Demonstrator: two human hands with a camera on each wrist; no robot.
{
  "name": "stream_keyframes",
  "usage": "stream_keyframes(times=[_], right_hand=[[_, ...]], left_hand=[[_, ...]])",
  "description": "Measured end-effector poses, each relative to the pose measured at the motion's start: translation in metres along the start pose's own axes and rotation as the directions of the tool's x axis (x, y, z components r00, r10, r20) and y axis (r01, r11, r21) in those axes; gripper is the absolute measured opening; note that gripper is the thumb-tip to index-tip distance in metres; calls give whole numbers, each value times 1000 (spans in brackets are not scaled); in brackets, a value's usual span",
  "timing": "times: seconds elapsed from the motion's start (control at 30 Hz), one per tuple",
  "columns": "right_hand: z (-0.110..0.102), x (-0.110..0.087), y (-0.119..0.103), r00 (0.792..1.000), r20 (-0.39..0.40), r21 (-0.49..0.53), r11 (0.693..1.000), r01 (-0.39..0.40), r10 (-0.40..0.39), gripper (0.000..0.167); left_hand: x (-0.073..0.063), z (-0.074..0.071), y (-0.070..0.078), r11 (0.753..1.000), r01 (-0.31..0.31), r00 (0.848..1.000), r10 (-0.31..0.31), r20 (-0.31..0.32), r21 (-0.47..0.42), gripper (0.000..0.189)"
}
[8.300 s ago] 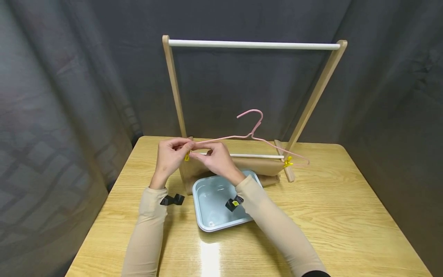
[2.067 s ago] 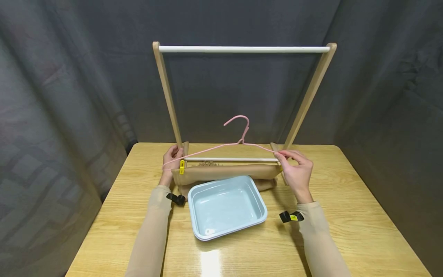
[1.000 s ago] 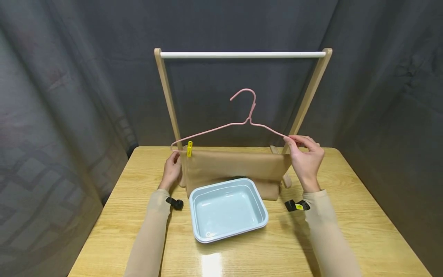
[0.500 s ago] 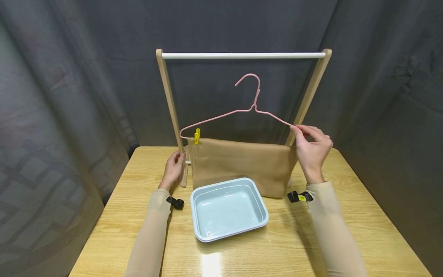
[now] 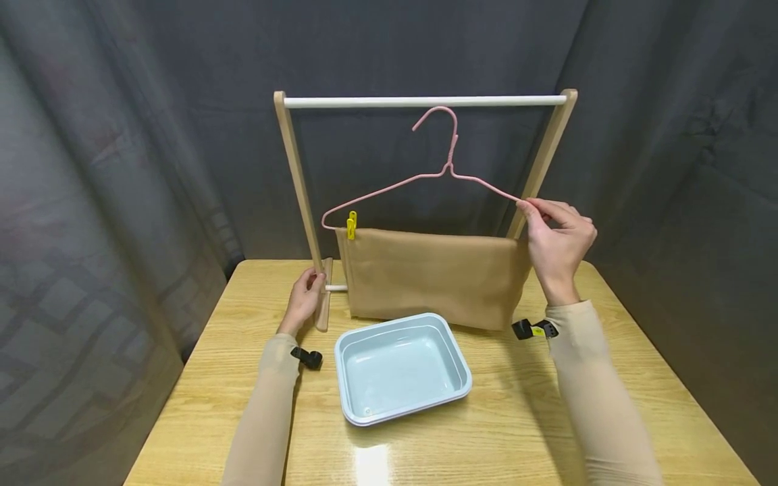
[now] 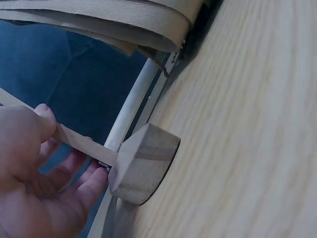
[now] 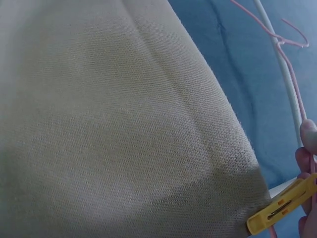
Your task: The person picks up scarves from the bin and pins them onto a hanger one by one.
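Note:
My right hand [image 5: 559,246] pinches the right arm of a pink clothes hanger [image 5: 389,187] and holds it up before the rack, its hook just below the top bar. A folded tan cloth [image 5: 434,277] hangs from the hanger's lower wire. A yellow clothespin [image 5: 351,225] clips its left corner. At the right corner, a second yellow clothespin [image 7: 282,206] shows in the right wrist view, beside my fingers. My left hand [image 5: 302,297] grips the foot of the left wooden post [image 6: 81,141] of the clothes rack, near its base block [image 6: 143,163].
A light blue basin [image 5: 401,371] stands on the wooden table [image 5: 486,432] in front of the rack. The rack's white top bar [image 5: 365,102] runs between two wooden posts. Grey curtains [image 5: 121,169] enclose the back and sides.
My right hand has lifted the hanger and cloth up and to the right, from near the lower bar to just under the top bar. My left hand has stayed at the left post.

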State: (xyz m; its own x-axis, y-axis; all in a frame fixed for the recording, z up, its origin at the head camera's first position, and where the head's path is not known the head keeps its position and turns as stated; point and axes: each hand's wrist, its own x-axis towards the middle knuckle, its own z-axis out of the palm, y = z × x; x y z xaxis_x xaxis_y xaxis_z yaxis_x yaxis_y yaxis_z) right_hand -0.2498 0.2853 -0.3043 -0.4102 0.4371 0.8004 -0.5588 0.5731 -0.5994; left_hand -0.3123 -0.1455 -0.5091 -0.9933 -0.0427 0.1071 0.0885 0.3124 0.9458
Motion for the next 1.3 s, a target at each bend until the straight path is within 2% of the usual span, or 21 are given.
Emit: stream_keyframes(times=[0.17, 0.37, 0.6, 0.77, 1.07, 1.3], right_hand=[[3, 6, 0, 1000, 2, -17, 1000, 0, 0, 14], [9, 10, 0, 998, 11, -57, 997, -53, 54, 13], [13, 16, 2, 996, 11, -54, 995, -87, 88, 13], [16, 19, -2, 995, 26, -76, 993, -94, 96, 15], [22, 26, -8, 992, 26, -117, 986, -117, 121, 20], [24, 27, -7, 994, 22, -131, 986, -103, 107, 20]], left_hand=[[3, -1, -1, 1000, 13, 1000, -13, 14, -1, 47], [4, 0, -2, 1000, 19, 1000, -19, 16, -8, 48], [6, 2, -2, 1000, 18, 1000, -18, 19, -4, 50], [7, 2, -2, 999, 31, 999, -31, 22, -10, 49], [10, 2, -3, 1000, 20, 1000, -20, 14, -6, 48], [10, 3, -3, 1000, 27, 999, -26, 20, -5, 48]])
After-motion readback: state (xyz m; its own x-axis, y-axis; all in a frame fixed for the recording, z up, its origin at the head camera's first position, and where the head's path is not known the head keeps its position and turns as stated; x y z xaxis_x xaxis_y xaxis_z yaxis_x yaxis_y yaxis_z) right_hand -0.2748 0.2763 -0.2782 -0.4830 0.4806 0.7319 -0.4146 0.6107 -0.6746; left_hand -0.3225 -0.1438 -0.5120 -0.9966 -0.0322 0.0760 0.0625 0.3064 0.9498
